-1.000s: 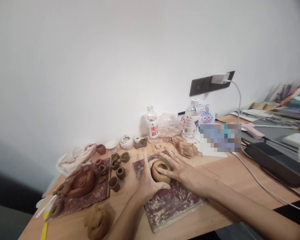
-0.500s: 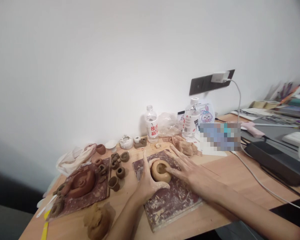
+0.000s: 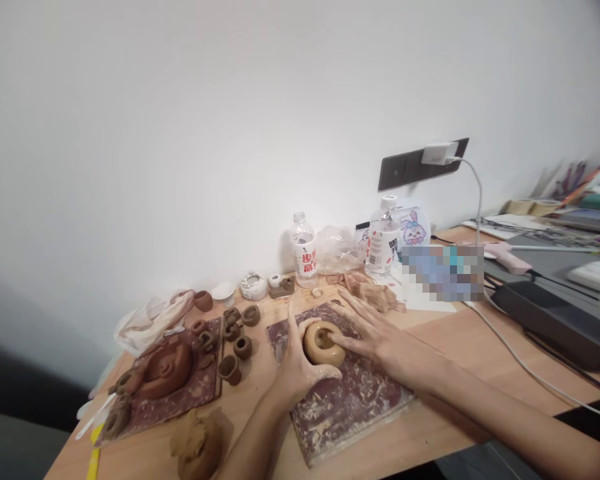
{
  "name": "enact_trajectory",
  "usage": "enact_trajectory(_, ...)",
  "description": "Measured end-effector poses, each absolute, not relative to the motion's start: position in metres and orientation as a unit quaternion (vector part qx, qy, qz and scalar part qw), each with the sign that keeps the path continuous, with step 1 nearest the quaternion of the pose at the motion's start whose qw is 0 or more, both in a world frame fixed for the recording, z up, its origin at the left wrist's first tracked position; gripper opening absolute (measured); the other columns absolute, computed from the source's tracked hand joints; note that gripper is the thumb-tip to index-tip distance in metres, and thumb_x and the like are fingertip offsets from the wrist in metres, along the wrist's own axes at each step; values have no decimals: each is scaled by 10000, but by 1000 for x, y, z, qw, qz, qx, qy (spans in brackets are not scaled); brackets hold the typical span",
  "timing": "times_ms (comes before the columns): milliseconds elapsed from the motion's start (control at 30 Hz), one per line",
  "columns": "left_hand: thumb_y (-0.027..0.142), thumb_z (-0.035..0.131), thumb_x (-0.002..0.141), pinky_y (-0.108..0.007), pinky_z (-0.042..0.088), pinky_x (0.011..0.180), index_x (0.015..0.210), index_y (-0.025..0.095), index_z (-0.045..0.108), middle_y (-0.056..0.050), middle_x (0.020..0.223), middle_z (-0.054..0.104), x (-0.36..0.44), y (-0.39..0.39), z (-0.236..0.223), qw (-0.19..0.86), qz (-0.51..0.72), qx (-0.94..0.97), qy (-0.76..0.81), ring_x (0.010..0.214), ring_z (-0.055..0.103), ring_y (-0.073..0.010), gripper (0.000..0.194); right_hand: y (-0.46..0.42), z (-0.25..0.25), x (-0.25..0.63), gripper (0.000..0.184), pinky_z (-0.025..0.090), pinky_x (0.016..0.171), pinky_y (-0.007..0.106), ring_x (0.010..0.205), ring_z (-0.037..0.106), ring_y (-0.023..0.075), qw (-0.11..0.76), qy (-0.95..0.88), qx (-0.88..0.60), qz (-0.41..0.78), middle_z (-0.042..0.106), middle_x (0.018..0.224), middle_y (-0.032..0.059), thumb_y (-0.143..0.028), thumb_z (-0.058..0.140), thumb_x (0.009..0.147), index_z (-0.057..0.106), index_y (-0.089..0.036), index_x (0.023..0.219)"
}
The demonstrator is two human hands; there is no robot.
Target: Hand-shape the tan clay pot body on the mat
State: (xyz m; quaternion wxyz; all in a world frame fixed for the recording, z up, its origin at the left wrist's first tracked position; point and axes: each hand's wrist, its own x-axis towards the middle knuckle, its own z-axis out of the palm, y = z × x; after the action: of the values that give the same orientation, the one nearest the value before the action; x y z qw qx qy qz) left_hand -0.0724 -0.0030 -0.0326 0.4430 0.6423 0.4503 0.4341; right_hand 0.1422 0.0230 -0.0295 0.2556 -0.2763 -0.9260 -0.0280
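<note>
Both hands work at the middle of the table. Left hand [image 3: 300, 373] curves around the near-left side of a squat, ring-shaped tan clay pot [image 3: 323, 352], thumb upright and gripping, skin dusted with pale clay. Right hand [image 3: 380, 340] lies open, fingers spread, with its inner fingers against the pot's right side.

Pot sits between the hands on a clay-smeared maroon board [image 3: 360, 417], on a light wooden table [image 3: 455, 373]. Left of the left hand: a second maroon board [image 3: 207, 393] bearing a brown clay spiral [image 3: 167, 372], with small dark clay cups [image 3: 243, 347] beside it. Nearer that hand, a lump of tan clay [image 3: 197, 445].

Beyond the right fingertips: a crumpled tan cloth [image 3: 375, 298]. Farther on, two clear plastic water bottles [image 3: 303, 250] [image 3: 383, 243] with white-and-red labels; the red characters are too small to read with confidence. Rabbit-printed card [image 3: 413, 228] behind the larger bottle; no brand legible. Far right of the right hand, a pink glue gun [image 3: 505, 257].
</note>
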Motion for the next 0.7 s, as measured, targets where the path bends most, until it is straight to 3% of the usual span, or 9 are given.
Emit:
enact_trajectory(200, 189, 855, 569, -480, 293, 1117, 1477, 333, -121, -60, 1303, 531, -74, -2, -35, 442, 433, 645, 449, 1246, 487, -266, 1341, 16, -52, 147, 834, 305, 1113, 535, 1468, 41, 250, 282, -912, -298, -23, 61, 1610, 52, 108, 344, 756, 319, -318, 1473)
enact_trajectory(467, 202, 833, 594, -466, 353, 1087, 1473, 330, -135, -56, 1297, 537, -73, -2, -33, 443, 430, 645, 450, 1235, 504, -260, 1313, -22, -59, 133, 661, 401, 1049, 542, 1457, 44, 339, 294, -904, -300, -81, 100, 1595, 148, -26, 403, 911, 230, -247, 1509)
enact_trajectory(600, 167, 826, 588, -466, 341, 1101, 1477, 325, -124, -52, 1298, 541, -73, -2, -31, 435, 432, 647, 454, 1253, 491, -259, 1311, -27, -67, 126, 725, 389, 1036, 601, 1445, 49, 382, 302, -884, -342, -100, 74, 1592, 176, 14, 386, 874, 170, -218, 1526)
enact_trajectory(700, 131, 824, 571, -469, 303, 1123, 1478, 329, -117, -40, 1292, 548, -73, -2, -30, 433, 429, 646, 459, 1262, 485, -254, 1322, -23, -80, 124, 818, 416, 1029, 578, 1445, 79, 367, 293, -865, -397, -98, 130, 1576, 203, 63, 359, 806, 81, -173, 1537)
